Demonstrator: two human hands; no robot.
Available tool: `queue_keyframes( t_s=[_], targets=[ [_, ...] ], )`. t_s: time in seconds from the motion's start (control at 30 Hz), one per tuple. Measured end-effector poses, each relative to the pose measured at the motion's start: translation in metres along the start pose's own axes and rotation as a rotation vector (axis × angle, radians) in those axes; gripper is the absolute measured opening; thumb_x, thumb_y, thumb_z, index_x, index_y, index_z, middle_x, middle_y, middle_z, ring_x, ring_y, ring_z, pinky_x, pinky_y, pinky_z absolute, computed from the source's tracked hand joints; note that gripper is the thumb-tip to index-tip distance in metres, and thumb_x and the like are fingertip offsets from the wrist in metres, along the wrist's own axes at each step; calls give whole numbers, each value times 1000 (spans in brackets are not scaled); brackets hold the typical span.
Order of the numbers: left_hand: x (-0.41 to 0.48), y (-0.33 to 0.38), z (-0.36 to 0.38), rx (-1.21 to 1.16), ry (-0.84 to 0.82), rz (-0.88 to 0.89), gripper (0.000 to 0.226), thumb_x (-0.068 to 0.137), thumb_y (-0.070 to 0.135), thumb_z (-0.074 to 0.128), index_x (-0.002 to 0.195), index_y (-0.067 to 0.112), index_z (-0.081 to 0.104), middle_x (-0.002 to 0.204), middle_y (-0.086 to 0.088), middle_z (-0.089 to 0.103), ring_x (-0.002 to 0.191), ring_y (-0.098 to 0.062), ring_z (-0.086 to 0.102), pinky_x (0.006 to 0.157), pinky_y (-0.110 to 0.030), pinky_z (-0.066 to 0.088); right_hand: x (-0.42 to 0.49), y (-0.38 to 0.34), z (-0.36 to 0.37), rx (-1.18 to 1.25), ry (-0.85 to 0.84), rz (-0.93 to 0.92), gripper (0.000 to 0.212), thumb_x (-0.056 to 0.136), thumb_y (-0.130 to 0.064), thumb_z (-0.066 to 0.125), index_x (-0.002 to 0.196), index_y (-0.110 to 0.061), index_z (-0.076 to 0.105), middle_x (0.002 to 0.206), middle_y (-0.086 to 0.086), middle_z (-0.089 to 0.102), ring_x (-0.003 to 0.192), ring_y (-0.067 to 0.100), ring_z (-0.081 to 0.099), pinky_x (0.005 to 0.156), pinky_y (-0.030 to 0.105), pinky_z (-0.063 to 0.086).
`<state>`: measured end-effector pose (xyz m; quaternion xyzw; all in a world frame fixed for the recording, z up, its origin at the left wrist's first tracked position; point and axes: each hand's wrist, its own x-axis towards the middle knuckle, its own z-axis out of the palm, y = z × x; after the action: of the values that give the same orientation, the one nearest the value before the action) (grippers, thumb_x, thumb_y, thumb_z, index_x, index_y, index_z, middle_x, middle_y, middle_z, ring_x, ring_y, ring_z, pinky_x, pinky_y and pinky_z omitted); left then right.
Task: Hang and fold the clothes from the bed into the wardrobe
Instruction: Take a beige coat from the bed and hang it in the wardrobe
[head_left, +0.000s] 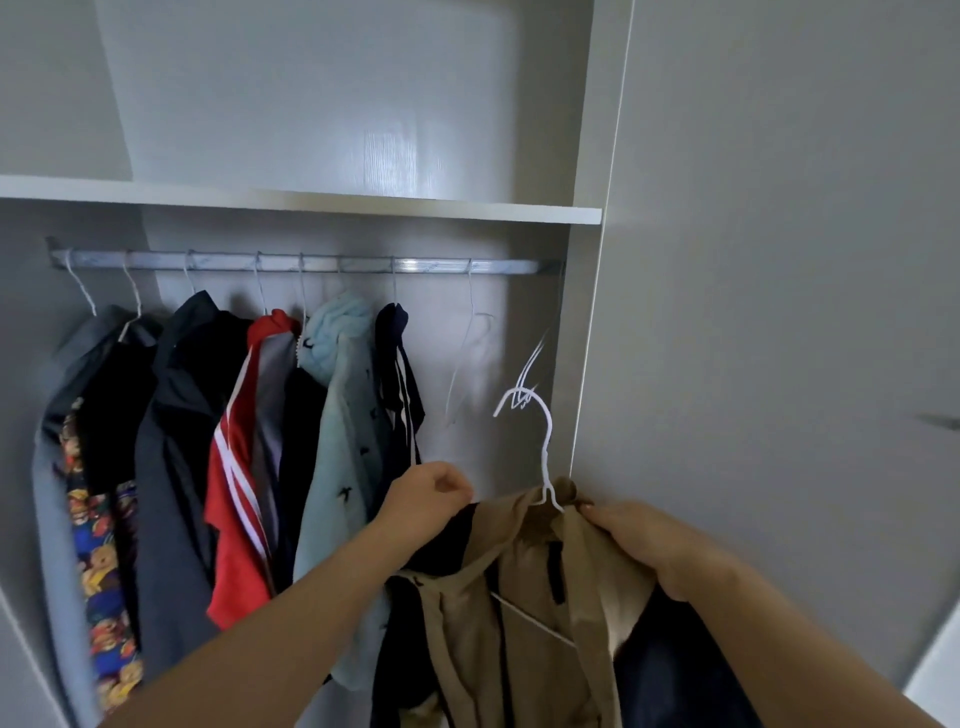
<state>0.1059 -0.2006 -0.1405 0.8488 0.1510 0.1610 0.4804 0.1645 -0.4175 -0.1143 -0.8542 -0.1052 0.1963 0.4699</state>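
A tan garment (524, 613) with dark lining hangs on a white wire hanger (545, 447), held up in front of the open wardrobe, below the rail (311, 262). My left hand (426, 501) pinches the garment's left shoulder. My right hand (644, 540) grips the cloth at the right shoulder, close to the hanger's neck. The hanger's hook is free in the air, well under the rail's right end.
Several garments hang on the rail: grey, dark, red with white stripes (239, 467), pale blue (343, 415), navy. An empty wire hanger (467, 358) hangs near the rail's right end. A shelf (322, 200) runs above. The wardrobe's side panel (592, 332) stands right.
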Motion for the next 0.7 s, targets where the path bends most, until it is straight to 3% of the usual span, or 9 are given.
queue_keyframes(
  t_s=[0.07, 0.2, 0.37, 0.57, 0.7],
  targets=[
    [-4, -3, 3, -12, 22, -11, 22, 84, 7, 63, 71, 24, 59, 77, 6, 61, 80, -12, 58, 73, -20, 46, 1, 6, -2, 82, 16, 39, 25, 95, -28, 51, 78, -15, 62, 81, 2, 61, 73, 14, 55, 58, 23, 40],
    [-7, -10, 0, 21, 31, -29, 25, 86, 3, 59, 75, 26, 57, 80, 6, 59, 75, -7, 55, 59, -11, 40, 5, 10, 3, 191, 5, 85, 22, 95, -21, 51, 82, -10, 65, 84, 9, 64, 74, 20, 57, 59, 25, 43],
    [1, -14, -15, 20, 68, -57, 26, 87, 1, 54, 76, 24, 57, 80, 2, 59, 80, -15, 56, 68, -21, 44, 15, -7, 14, 341, -10, 102, 25, 97, -22, 46, 81, -9, 61, 85, 11, 63, 77, 24, 57, 60, 29, 45],
    [33, -23, -37, 26, 152, -89, 43, 82, -12, 38, 72, 25, 57, 91, 0, 58, 93, -15, 55, 82, -30, 49, 41, -32, 36, 308, 2, 58, 22, 97, -26, 46, 100, -9, 59, 101, 13, 60, 97, 30, 56, 86, 35, 45],
    [68, -27, -56, 47, 156, -28, 46, 80, -15, 38, 74, 27, 56, 92, 2, 56, 93, -15, 52, 72, -22, 43, 59, -46, 62, 283, -63, 31, 21, 97, -25, 46, 96, -11, 62, 97, 10, 61, 90, 24, 57, 83, 31, 45]
  ],
)
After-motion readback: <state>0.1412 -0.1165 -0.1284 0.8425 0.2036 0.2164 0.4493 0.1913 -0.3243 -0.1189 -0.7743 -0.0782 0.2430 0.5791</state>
